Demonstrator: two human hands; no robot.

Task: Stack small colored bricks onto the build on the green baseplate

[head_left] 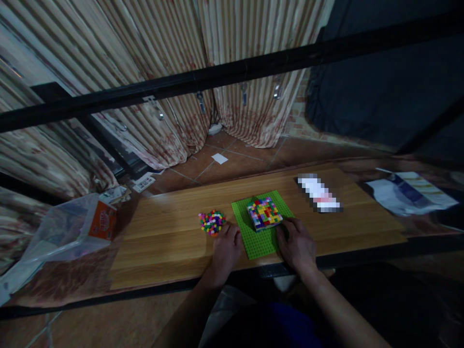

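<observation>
Blue clothing (281, 325) lies nearest, below the green baseplate (259, 247). On it sits the brick block (264, 212), just beside my right hand (297, 243), thumb and fingers apart. At the baseplate's left, my left hand (227, 243) is beside loose bricks (211, 222), grip unclear. Farther left, I can't read the orange label (101, 221).

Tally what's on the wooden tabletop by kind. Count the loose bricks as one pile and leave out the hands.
Green baseplate: 1
Brick build: 1
Brick pile: 1
Pixelated item, kind unclear: 1
Total: 4
</observation>
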